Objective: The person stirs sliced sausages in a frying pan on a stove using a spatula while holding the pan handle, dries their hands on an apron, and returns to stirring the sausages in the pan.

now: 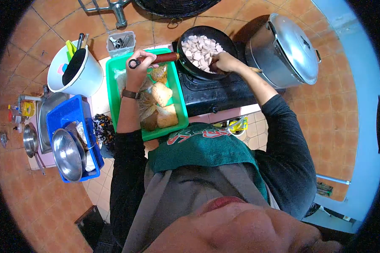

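My left hand (142, 63), with a dark band at its wrist, is closed around the brown handle (166, 58) of a black wok (230, 47). Many pale, flat pieces of food (198, 49) lie in the wok, which sits on a black stove (211, 95). My right hand (226, 63) reaches over the wok's right side at the edge of the food. Its fingers look closed, but their tips and what they hold are hidden. A light wooden tip (256, 70) sticks out beside my right wrist.
A green tray (181, 107) with bagged food stands left of the stove. Beyond it are a small grey container (121, 52), a white bucket (95, 69) and a blue basket (98, 147) with metal lids. A large lidded pot (278, 55) stands at the right.
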{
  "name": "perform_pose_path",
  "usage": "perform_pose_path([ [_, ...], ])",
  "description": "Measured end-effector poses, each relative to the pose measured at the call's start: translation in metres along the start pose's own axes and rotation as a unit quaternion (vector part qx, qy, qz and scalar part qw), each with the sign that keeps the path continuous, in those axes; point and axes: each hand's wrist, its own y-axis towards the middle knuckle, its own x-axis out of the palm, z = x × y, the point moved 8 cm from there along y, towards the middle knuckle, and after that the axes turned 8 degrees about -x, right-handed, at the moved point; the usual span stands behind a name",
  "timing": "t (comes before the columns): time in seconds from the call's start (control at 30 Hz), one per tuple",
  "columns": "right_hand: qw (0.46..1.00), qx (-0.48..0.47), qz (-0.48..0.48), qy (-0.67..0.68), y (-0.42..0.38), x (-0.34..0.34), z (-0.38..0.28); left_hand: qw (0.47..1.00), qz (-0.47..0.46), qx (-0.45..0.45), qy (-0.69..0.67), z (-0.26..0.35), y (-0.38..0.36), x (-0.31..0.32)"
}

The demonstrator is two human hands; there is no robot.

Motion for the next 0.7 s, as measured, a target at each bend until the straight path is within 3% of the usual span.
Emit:
perform_pose_path([
  [0.07,0.995,0.006,0.089,0.047,0.013,-0.001,0.018,1.000,-0.004,0.001,-0.002,0.001,-0.001,0.001],
  [0.13,0.993,0.046,0.079,0.070,0.008,-0.009,0.015,1.000,-0.003,-0.004,-0.002,0.002,-0.001,0.001],
  [0.23,0.964,0.105,0.064,0.235,0.012,-0.008,0.038,1.000,-0.003,-0.009,-0.009,0.001,-0.002,0.001],
  [0.4,0.966,0.112,0.029,0.233,-0.015,-0.054,0.026,1.000,-0.010,-0.007,-0.012,-0.002,-0.001,0.001],
  [0.53,0.998,0.044,0.042,0.004,-0.033,-0.109,0.023,1.000,-0.014,0.002,-0.017,0.000,-0.002,0.001],
  [0.57,0.990,0.045,0.091,-0.099,-0.043,-0.124,0.015,1.000,-0.014,0.003,-0.017,0.000,-0.002,0.001],
  [0.6,0.990,0.046,0.092,-0.100,-0.046,-0.125,0.012,1.000,-0.014,0.003,-0.017,-0.002,-0.001,0.000],
  [0.7,0.922,0.136,0.030,-0.361,-0.051,-0.122,0.003,1.000,-0.014,0.002,-0.022,-0.005,0.000,0.000],
])
